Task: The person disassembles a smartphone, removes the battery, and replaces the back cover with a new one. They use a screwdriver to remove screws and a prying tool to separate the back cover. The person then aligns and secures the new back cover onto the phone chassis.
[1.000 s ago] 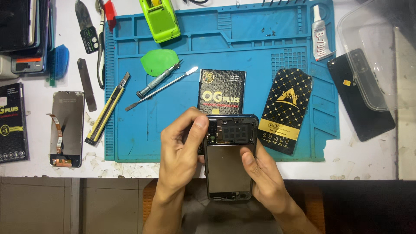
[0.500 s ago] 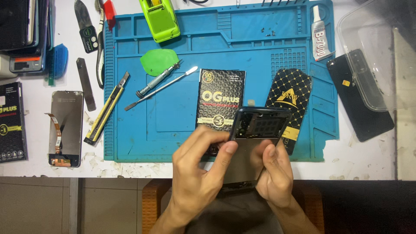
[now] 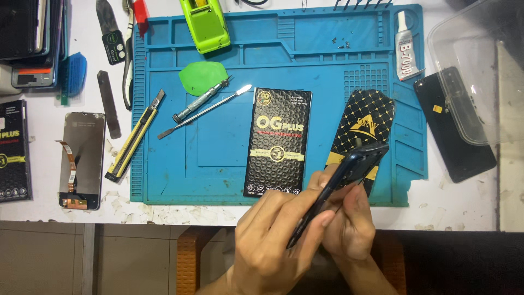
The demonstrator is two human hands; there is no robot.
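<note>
Both hands grip a dark phone body (image 3: 349, 169) edge-on, left hand (image 3: 273, 240) and right hand (image 3: 352, 224) closed around it; its screen (image 3: 82, 158) lies detached on the tabletop (image 3: 33, 213), reassembly seemingly unfinished.

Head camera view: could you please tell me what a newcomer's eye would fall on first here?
Probably the dark phone body, held edge-on by both hands, left hand and right hand, at the near edge of the blue silicone work mat. Next, the black patterned flat box lying mid-mat, and the bright green plastic pick beside a metal screwdriver farther back.
</note>
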